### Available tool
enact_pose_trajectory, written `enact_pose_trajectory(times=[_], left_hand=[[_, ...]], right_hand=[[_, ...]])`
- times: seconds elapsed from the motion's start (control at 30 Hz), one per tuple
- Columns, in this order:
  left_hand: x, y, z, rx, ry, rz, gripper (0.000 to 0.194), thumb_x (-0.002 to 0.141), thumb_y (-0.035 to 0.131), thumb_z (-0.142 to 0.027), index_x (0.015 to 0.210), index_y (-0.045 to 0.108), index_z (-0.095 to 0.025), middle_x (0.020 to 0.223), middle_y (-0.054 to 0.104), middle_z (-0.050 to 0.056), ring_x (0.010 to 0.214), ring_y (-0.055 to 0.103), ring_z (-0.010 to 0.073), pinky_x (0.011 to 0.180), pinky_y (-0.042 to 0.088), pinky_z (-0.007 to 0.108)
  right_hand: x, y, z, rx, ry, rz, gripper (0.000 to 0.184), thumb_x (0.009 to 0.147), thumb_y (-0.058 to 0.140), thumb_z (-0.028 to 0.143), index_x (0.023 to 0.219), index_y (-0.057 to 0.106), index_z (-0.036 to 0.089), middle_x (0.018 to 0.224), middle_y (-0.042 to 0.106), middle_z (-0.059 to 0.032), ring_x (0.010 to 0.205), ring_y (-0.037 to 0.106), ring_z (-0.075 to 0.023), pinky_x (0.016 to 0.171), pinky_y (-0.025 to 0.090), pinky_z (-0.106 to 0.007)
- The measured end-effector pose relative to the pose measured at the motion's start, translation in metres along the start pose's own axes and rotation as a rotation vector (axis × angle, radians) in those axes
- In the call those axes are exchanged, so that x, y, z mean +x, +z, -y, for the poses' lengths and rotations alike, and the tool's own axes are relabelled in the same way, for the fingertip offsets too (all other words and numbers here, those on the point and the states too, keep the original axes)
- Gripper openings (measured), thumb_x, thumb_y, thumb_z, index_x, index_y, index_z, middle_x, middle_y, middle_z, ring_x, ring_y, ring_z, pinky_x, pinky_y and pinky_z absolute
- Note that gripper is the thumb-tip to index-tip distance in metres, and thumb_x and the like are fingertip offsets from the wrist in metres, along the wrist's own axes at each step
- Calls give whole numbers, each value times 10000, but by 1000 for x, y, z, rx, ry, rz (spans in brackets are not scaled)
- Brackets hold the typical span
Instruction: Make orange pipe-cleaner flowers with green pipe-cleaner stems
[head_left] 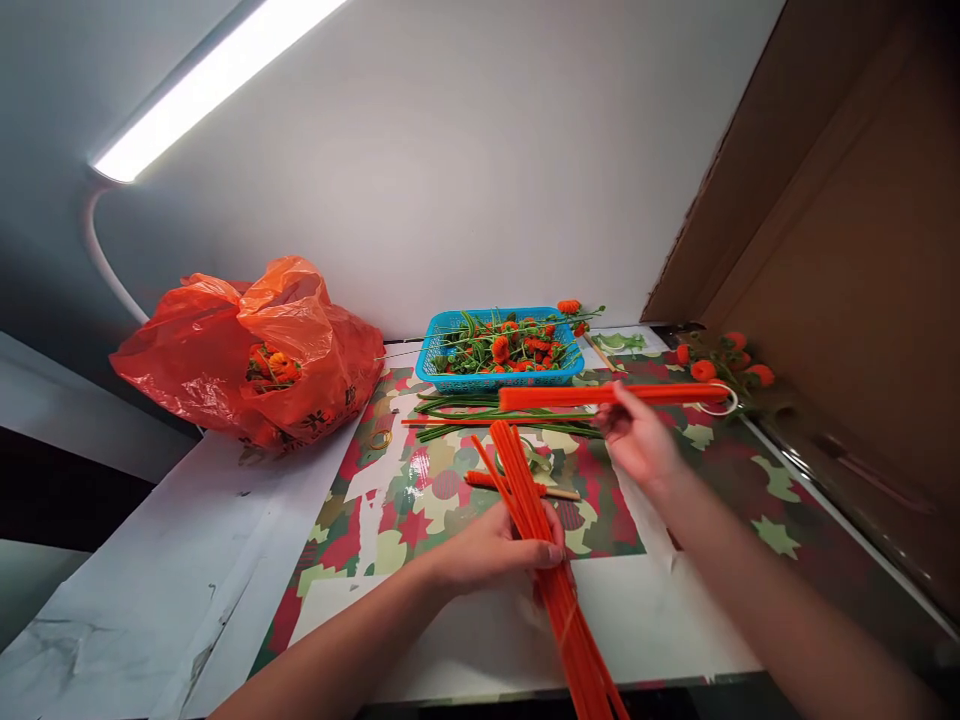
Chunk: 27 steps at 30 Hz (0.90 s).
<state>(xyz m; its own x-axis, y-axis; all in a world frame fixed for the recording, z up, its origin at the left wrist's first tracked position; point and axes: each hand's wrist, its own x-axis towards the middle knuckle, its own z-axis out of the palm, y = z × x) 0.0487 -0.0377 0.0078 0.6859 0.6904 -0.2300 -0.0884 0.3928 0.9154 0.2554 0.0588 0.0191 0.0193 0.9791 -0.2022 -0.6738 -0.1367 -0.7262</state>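
Observation:
My left hand (510,550) is wrapped round a thick bundle of loose orange pipe cleaners (551,590), which slants down toward the table's front edge. One or two stems splay out at its upper end. Farther off, my right hand (637,430), slightly blurred, pinches a second, tighter orange bundle (555,396) that lies crosswise. A pale ring (720,399) shows at that bundle's right end; whether it goes round the stems is unclear. Beneath it are green pipe cleaners (450,434). An orange coil on a thin wooden stick (562,494) lies partly behind the left bundle.
A blue basket (499,380) of orange and green chenille flowers stands by the wall. At left sits an orange plastic bag (337,350) holding more flowers. Several orange flowers (703,371) lie at right, beside a cardboard panel (847,220). A lit lamp (217,85) hangs above.

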Motion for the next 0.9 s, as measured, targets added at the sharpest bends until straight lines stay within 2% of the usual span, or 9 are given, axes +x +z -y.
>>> enact_pose_trajectory(times=[0.17, 0.3, 0.43, 0.53, 0.7, 0.9], left_hand=[[1, -3, 1, -15, -3, -11, 267, 693, 725, -357, 735, 568, -144, 669, 588, 30, 621, 575, 147, 576, 471, 253], [1, -3, 2, -15, -13, -25, 269, 681, 725, -358, 727, 565, -147, 667, 593, 28, 624, 575, 151, 576, 468, 256], [1, -3, 1, 15, 4, -31, 245, 690, 714, -345, 728, 578, -146, 698, 614, 38, 648, 576, 149, 587, 457, 246], [1, -2, 0, 16, 19, -33, 244, 695, 708, -350, 724, 575, -148, 693, 620, 37, 640, 576, 145, 581, 450, 240], [0, -3, -1, -10, 9, -77, 288, 671, 723, -378, 706, 549, -152, 645, 600, 25, 572, 561, 134, 522, 433, 230], [-1, -7, -1, -63, 10, -125, 306, 651, 732, -386, 734, 555, -151, 647, 586, 20, 592, 575, 142, 546, 443, 241]], right_hand=[[-21, 24, -43, 98, 393, 92, 28, 895, 565, 157, 876, 574, 138, 788, 711, -76, 702, 701, -122, 655, 594, -179], [-25, 31, -47, 221, 566, 263, 254, 946, 478, 229, 1149, 467, 76, 1086, 662, -178, 977, 682, -174, 802, 585, -257], [-24, 32, -45, 231, 596, 375, 411, 938, 487, 306, 1233, 393, 36, 1226, 566, -248, 1109, 622, -211, 878, 548, -293], [-22, 33, -46, 219, 610, 406, 414, 938, 473, 341, 1227, 402, 54, 1231, 562, -237, 1121, 613, -212, 881, 542, -298], [-16, 34, -49, 222, 609, 405, 370, 958, 420, 336, 1210, 413, 66, 1159, 597, -203, 1058, 646, -206, 833, 562, -295], [-13, 36, -50, 220, 597, 379, 426, 973, 392, 290, 1257, 381, -26, 1097, 614, -222, 1009, 664, -211, 826, 561, -283]])
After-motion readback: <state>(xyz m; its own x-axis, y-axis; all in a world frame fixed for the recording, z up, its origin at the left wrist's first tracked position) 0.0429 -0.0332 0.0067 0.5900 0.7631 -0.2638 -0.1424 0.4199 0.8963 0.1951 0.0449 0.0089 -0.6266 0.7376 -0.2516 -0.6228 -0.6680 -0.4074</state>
